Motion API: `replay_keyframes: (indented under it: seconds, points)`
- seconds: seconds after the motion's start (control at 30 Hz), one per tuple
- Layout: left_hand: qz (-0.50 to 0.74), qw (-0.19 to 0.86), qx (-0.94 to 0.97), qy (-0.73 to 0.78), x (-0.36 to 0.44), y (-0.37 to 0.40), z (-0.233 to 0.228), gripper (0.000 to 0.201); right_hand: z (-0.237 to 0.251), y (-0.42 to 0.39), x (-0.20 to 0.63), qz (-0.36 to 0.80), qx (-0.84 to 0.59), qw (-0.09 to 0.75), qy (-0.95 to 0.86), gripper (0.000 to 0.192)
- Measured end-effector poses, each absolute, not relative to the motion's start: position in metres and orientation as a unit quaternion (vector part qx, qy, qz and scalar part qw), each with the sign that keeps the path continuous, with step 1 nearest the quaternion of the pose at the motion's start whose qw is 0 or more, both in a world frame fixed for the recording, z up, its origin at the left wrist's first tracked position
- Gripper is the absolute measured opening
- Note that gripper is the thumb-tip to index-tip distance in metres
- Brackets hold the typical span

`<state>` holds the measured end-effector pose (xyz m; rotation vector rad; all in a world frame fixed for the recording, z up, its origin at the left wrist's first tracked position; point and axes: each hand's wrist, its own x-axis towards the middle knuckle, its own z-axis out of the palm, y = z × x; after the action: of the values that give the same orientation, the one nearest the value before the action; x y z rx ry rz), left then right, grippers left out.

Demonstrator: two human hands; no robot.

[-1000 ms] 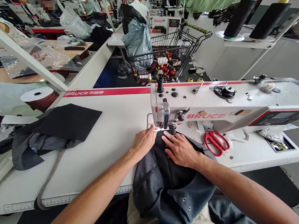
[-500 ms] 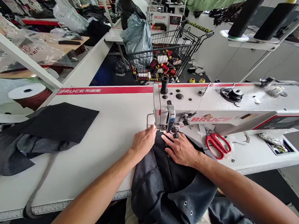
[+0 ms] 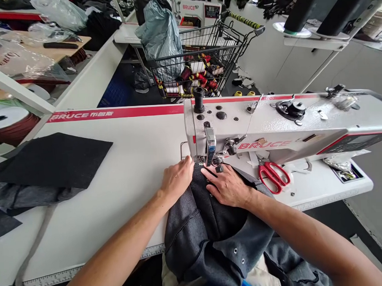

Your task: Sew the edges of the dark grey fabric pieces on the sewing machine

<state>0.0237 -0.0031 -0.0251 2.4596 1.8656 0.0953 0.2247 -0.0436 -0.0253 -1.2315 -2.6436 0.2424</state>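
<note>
A dark grey garment (image 3: 186,227) with a few metal eyelets runs from my lap up under the head of a white sewing machine (image 3: 206,132). My left hand (image 3: 178,177) is closed, its fingers pinched at the fabric's left edge beside the needle area. Across the fabric, just right of the needle, my right hand (image 3: 227,187) lies flat with its fingers apart. Red-handled scissors (image 3: 276,176) rest on the table right of that hand, partly under the machine arm. The needle itself is hidden.
Dark cut fabric pieces (image 3: 61,159) and a grey strip (image 3: 37,246) lie on the table's left side. Behind stands a wire cart (image 3: 202,39) holding thread cones and a plastic bag (image 3: 161,34). Black thread cones (image 3: 305,7) stand at upper right.
The whole view has shifted, so the machine and table sit further left and slightly higher. Both hands remain at the garment by the needle, with little movement relative to it.
</note>
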Motion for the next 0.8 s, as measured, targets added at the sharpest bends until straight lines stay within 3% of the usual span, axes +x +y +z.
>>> replay_keyframes:
  seconds: [0.8]
  points:
    - [0.050,0.030,0.801,0.596,0.0251,0.0029,-0.0224,0.036,-0.0254,-0.0377,0.2227,0.056,-0.423,0.108,-0.898,0.049]
